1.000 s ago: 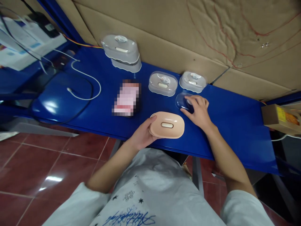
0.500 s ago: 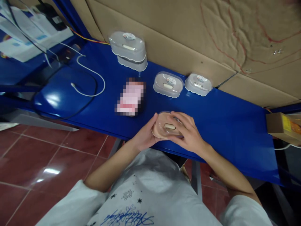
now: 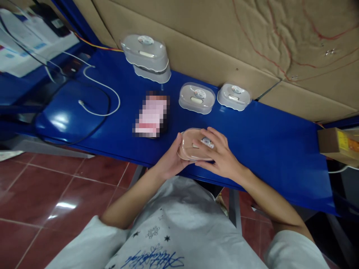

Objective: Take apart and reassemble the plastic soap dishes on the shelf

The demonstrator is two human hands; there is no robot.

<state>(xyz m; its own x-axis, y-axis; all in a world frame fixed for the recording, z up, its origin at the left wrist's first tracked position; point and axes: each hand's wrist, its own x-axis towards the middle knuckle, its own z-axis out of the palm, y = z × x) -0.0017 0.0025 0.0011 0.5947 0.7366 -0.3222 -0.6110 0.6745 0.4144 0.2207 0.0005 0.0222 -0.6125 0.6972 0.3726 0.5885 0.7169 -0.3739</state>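
My left hand [image 3: 173, 158] is closed round the left end of a peach oval box [image 3: 187, 140], held above the front edge of the blue table. On top of the box lies a clear plastic lid [image 3: 198, 131] with a label. My right hand [image 3: 220, 155] grips this lid from the right, its fingers spread over the top. These fingers hide the lid's right part, so I cannot tell whether it is fully seated. Behind the hands stand two pale oval boxes with clear lids, a nearer one [image 3: 196, 99] and one farther right [image 3: 234, 97].
Two more lidded boxes [image 3: 146, 56] are stacked at the back left. A phone-like blurred screen [image 3: 151, 116] lies left of my hands. A white cable [image 3: 119, 99] curls on the blue table [image 3: 275, 149]. At the right end is a cardboard box [image 3: 331, 142]; cardboard [image 3: 196, 37] lines the back.
My right hand has lifted the clear lid off the table, brought it left and set it over the peach box. The left hand has kept its hold on the box.
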